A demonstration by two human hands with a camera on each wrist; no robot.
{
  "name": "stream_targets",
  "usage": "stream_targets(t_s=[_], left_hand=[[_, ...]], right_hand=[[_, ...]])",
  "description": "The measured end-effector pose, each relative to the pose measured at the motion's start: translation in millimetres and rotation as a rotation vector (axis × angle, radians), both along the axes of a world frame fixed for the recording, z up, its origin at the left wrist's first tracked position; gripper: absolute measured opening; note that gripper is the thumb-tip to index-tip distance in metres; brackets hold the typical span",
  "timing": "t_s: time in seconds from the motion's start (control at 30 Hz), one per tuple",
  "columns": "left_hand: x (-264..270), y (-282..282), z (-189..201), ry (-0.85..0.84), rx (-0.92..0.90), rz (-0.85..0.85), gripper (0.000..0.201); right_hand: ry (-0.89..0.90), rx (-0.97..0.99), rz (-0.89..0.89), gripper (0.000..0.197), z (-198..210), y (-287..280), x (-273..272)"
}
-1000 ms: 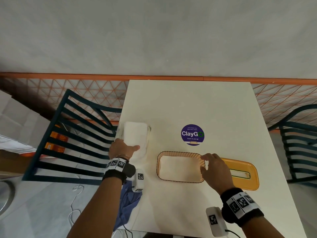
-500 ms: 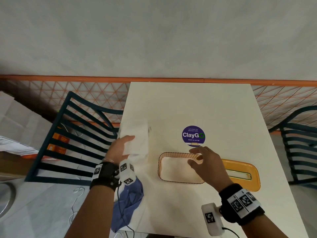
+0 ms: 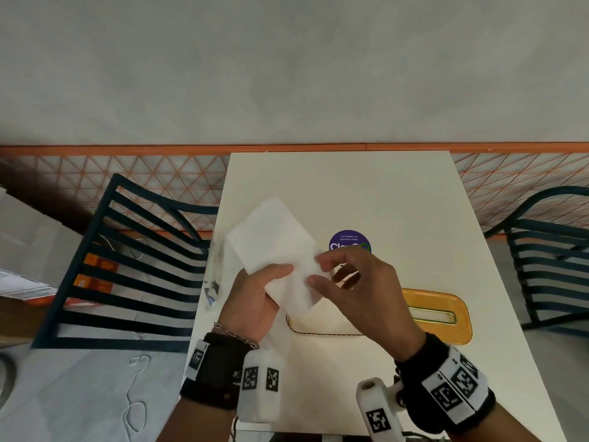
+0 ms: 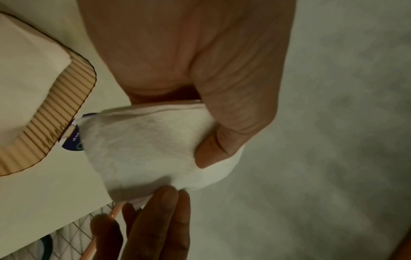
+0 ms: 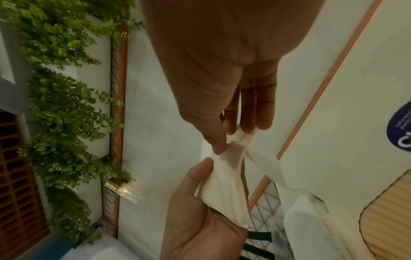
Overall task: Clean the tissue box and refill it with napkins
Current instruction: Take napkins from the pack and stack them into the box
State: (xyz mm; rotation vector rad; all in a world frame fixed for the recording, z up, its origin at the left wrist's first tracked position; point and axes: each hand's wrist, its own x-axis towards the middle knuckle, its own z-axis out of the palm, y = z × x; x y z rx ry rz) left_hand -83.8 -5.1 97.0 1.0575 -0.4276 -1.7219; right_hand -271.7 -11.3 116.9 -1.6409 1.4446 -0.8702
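**Now: napkins held above the open box**

Nearest you, your left hand (image 3: 255, 301) grips the napkins (image 3: 274, 250) from below, thumb curled over the top face and fingers wrapped underneath, as the left wrist view shows plainly. Your right hand (image 3: 360, 288) meets the stack from the right: thumb and fingertips (image 5: 246, 121) pinch its right edge, with the other fingers loosely spread.

You hold the stack in the air, above the left end of the box (image 3: 318, 327) and clear of the table (image 3: 398, 202). Its long axis runs diagonally, from the near right, where your hands hold it, up to the far left; the free end points away from you toward the chair (image 3: 134, 266) side. The broad face is turned up toward the head camera.

Beneath your hands the box sits open on the table, its long axis left to right; white lining or paper shows inside, and its ribbed wall (image 4: 55, 119) is visible from the left wrist. Just right of it, the orange lid (image 3: 446, 311) lies flat with its slot facing up.

Farther off, a purple sticker (image 3: 350, 242) sits on the table, partly hidden by your right fingers.
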Motion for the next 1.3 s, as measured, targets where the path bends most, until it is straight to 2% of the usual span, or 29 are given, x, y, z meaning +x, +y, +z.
stream_targets(t_s=[0.2,0.5,0.73,0.83,1.0,1.13,1.3], left_hand=[[-15.3,-1.1,6.1,-0.077,-0.019,0.060,0.056],[-23.0,0.1,15.9,-0.158,-0.042,0.071,0.037],[-23.3,1.4,18.3,-0.222,-0.020,0.060,0.047],[-21.1,2.4,19.9,-0.256,-0.021,0.056,0.042],[-21.6,1.7,22.7,-0.296,-0.023,0.070,0.029],[-23.5,2.7,25.1,-0.314,-0.010,0.092,0.039],[-26.2,4.0,25.7,-0.271,-0.008,0.100,0.048]], right_hand=[[-0.025,0.024,-0.103,0.039,8.1,5.9,-15.3],[-0.075,0.079,-0.092,0.014,8.7,4.5,-25.7],[-0.118,0.145,-0.159,0.003,13.1,3.4,-34.8],[-0.108,0.173,-0.156,0.004,14.3,2.1,-38.0],[-0.040,0.140,-0.155,0.011,11.3,3.1,-38.4],[0.006,0.088,-0.150,0.024,14.0,12.7,-33.6],[-0.094,0.223,-0.126,0.038,10.1,11.8,-33.1]])
